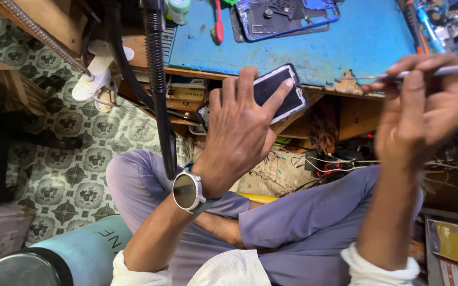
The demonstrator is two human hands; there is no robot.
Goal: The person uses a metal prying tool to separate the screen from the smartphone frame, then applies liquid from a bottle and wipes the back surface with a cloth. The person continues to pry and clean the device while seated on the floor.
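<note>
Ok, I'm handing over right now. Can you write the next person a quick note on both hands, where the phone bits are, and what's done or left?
Left hand: grips a dark smartphone in front of the bench edge, index finger on its screen.
Right hand: pinches a thin white tool, its fine tip pointing left, apart from the phone.
On the blue bench top: an opened blue phone frame with its insides exposed, and a red-handled tool.
Done: the blue frame already lies open.
Left: the tool tip has not reached the held phone; whether that phone is opened cannot be told.
</note>
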